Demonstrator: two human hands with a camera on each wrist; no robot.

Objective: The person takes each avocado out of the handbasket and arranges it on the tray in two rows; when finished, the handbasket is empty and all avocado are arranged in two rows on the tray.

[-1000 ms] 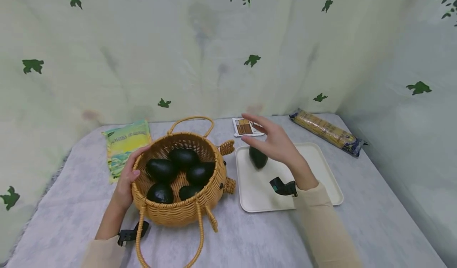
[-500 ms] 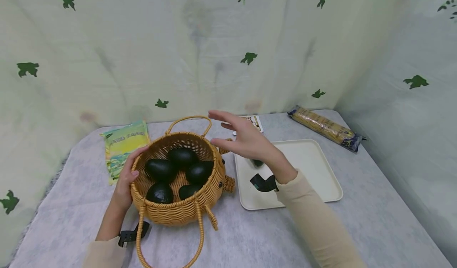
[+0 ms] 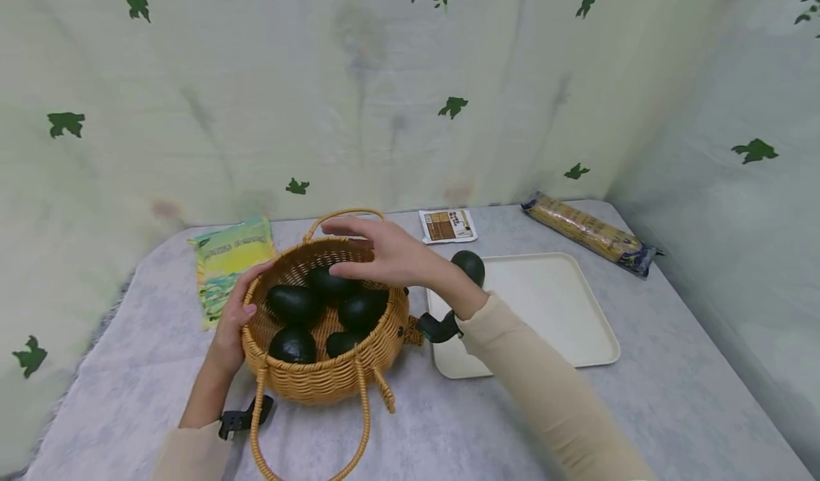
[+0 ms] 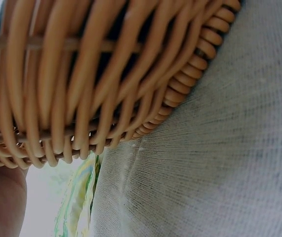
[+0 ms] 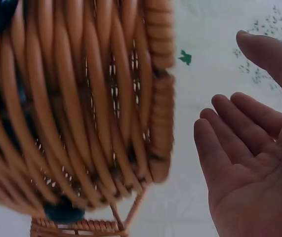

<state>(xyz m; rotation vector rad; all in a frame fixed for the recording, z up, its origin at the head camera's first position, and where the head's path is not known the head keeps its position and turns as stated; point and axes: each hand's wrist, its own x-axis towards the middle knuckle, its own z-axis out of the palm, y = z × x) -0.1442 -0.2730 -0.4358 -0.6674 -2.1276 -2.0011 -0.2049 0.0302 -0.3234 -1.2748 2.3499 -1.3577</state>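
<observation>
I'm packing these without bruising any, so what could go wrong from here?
The left hand grips the wicker basket only at its left rim; a lift there might tip it and spill the avocados inside.

The lone avocado lies near the white tray's far-left corner and might roll off if bumped.

The near handle hangs by the black wrist device and could snag.
</observation>
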